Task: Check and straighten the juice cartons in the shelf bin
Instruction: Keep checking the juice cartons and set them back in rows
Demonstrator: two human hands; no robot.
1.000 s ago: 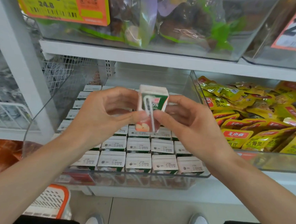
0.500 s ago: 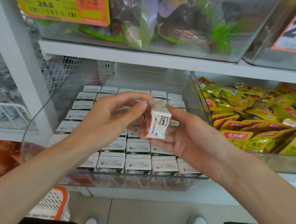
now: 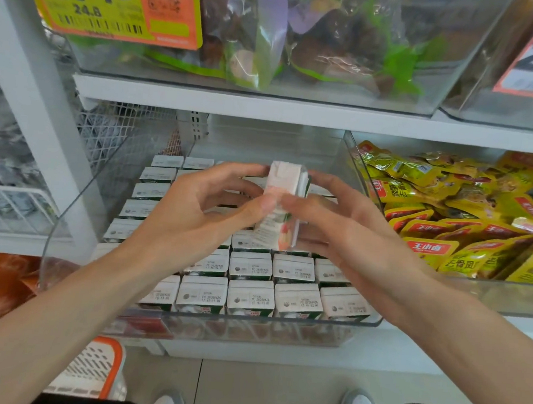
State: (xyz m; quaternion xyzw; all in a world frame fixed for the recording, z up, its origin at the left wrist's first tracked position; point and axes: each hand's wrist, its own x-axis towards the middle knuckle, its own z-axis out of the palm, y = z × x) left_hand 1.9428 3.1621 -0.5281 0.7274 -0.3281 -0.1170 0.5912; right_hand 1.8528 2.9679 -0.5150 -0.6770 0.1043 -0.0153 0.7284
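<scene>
Head view: one small white cardboard juice carton (image 3: 282, 199) is held roughly upright between both hands, above the packed rows of white-topped cartons (image 3: 249, 295) in the clear plastic shelf bin (image 3: 78, 214), likely so its faces can be checked away from its neighbours. The left hand (image 3: 191, 218) pinches it with thumb and curled fingers. The right hand (image 3: 348, 232) grips it with the thumb in front and fingers behind. Blur hides the print, and the hands cover whatever gap it belongs in.
</scene>
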